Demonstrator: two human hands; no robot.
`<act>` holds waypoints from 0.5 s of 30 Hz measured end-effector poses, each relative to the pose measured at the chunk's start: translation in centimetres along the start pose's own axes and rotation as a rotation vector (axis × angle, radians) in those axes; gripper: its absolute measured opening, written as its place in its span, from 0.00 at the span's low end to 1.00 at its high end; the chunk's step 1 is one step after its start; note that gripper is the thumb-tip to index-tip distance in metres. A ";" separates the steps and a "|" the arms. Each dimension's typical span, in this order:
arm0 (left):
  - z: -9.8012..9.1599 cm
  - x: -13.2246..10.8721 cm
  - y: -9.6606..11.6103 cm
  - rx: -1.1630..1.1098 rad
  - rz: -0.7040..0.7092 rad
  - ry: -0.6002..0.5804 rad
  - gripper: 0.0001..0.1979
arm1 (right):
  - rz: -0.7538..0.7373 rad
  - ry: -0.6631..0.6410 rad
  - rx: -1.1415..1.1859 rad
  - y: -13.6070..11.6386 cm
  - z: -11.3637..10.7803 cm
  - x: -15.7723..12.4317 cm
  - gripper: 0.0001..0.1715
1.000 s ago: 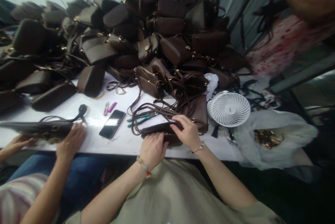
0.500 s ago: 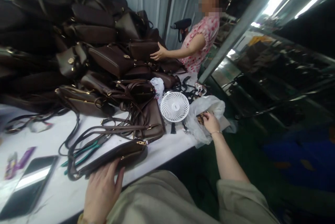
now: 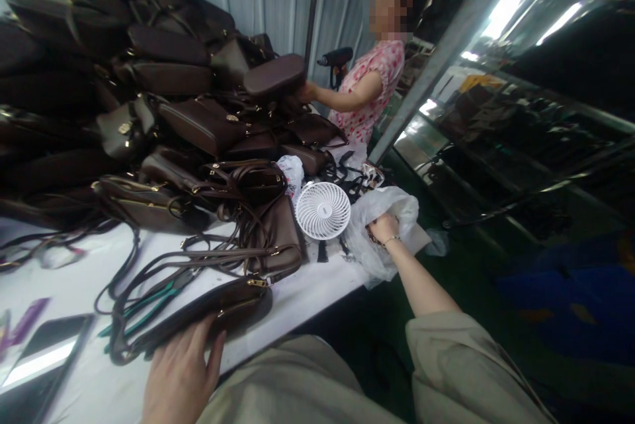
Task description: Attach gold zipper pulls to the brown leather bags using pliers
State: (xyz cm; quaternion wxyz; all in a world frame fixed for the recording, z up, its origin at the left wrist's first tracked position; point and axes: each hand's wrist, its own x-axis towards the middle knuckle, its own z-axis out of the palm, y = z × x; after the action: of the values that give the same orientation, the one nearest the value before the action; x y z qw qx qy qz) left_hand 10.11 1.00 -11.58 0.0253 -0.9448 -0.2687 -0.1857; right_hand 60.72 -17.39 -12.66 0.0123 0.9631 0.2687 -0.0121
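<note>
My left hand (image 3: 181,364) lies against a dark brown handbag (image 3: 225,311) at the table's front edge, its fingers over the side and the thumb apart. The bag has a gold zip pull and long straps. My right hand (image 3: 385,229) reaches into a clear plastic bag (image 3: 364,265) at the table's right corner. Its fingers are bent round something small, dark and gold-brown, mostly hidden. Beside the plastic bag stands a white fan (image 3: 323,211). Green-handled pliers (image 3: 153,301) lie under the handbag straps.
Brown handbags (image 3: 198,123) are heaped across the back left. A phone (image 3: 44,364) and a purple item (image 3: 30,318) lie on the white table (image 3: 292,301). Across the heap, a co-worker (image 3: 367,86) holds a handbag and a dark heat-gun-like tool (image 3: 336,57). A metal post (image 3: 441,60) slants upward at right.
My right hand has gone deeper into the plastic bag. The co-worker's hand has lifted a handbag from the heap. My left hand stays on its handbag; the view has shifted slightly.
</note>
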 end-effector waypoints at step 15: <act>0.3 0.0 -0.1 -0.016 0.015 0.016 0.14 | 0.093 0.062 0.235 1.6 0.4 1.0 0.16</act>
State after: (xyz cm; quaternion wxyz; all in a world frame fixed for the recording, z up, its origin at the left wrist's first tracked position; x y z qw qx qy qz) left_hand 10.14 1.09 -11.85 0.0214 -0.9454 -0.2601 -0.1953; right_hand 62.39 -18.21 -13.03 -0.1082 0.9692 0.2207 -0.0133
